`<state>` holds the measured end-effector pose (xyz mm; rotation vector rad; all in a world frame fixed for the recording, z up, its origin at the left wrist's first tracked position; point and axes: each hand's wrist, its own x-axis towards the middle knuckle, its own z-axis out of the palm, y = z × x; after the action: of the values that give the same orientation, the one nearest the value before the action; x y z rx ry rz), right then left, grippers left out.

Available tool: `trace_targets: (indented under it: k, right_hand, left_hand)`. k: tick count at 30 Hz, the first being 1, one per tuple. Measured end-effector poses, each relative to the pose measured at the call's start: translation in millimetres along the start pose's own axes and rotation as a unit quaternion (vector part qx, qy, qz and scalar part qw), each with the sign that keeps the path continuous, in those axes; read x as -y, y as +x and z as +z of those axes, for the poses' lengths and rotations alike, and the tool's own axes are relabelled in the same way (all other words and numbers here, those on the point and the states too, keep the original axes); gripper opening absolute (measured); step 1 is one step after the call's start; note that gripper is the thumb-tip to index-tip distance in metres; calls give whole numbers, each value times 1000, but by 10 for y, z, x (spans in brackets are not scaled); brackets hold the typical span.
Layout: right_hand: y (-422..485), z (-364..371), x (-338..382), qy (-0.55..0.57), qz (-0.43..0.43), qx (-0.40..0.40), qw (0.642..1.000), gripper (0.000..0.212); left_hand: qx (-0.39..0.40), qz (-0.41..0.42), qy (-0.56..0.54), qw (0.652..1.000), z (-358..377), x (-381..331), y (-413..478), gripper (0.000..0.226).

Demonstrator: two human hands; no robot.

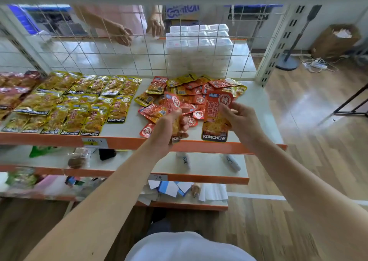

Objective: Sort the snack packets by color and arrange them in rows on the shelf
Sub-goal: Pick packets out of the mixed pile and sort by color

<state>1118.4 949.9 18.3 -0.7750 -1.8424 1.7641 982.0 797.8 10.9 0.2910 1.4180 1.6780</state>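
Head cam looks down at a white shelf [127, 127] with an orange front edge, both bare hands working over the right side. Left hand [173, 123] is curled tight around a small bunch of orange packets [172, 101], fingers wrapped closed so the tops fan out above the knuckles and a black "KONCHEW" strip pokes out below the palm. Right hand [237, 117] pinches one orange packet [217, 117] by its right edge, thumb on the front, the other fingers bent close behind it, so a narrow grip, not spread. That packet hangs upright, its bottom strip down at the shelf's front lip. Behind both hands sits a loose pile [199, 93] of orange packets with a few yellow ones mixed in, all jumbled and overlapping. Over on the left the yellow packets [79, 103] lie flat in neat overlapping rows, and darker red packets [12, 91] sit at the far left edge. A wire grid [119, 49] backs the shelf, and someone else's hands [139, 31] show through it, kinda blurry.
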Motion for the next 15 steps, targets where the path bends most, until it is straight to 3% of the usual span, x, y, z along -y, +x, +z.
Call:
trace_targets:
  k: [3, 7, 11, 15]
  right_hand:
    - [3, 124, -4, 9, 9, 7, 1000, 17]
    - [21, 316, 19, 4, 15, 42, 999, 19]
    - [38, 515, 14, 25, 56, 94, 994, 16]
    - [43, 688, 58, 59, 102, 154, 981, 12]
  left_hand:
    - [-72, -14, 92, 993, -150, -11, -93, 35]
    - [-119, 23, 84, 989, -317, -36, -213, 15]
    - [-150, 35, 87, 984, -481, -61, -329, 29]
    - [-168, 36, 39, 984, -626, -122, -409, 11]
